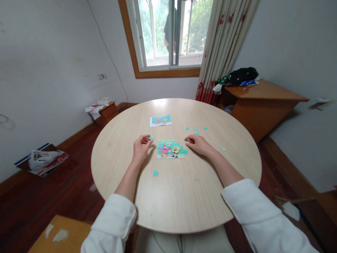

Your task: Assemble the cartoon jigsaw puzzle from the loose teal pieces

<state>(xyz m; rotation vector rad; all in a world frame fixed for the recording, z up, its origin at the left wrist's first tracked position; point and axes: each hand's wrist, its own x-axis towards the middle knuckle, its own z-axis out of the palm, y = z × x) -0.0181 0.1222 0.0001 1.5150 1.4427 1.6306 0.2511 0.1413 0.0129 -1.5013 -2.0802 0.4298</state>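
A partly assembled jigsaw puzzle with cartoon figures lies flat on the round table, its upper right edge uneven. At the puzzle's upper left, my left hand pinches a teal puzzle piece between thumb and fingertips, just above the table. My right hand is beside the puzzle's upper right edge. Its fingers are loosely curled, thumb and forefinger slightly apart, and I see nothing between them. Nearer to me lies a single loose teal piece.
A printed reference picture lies beyond the puzzle. Several loose teal pieces are scattered past my right hand, and a paler piece is right of it. A wooden desk with cloths stands at the right wall.
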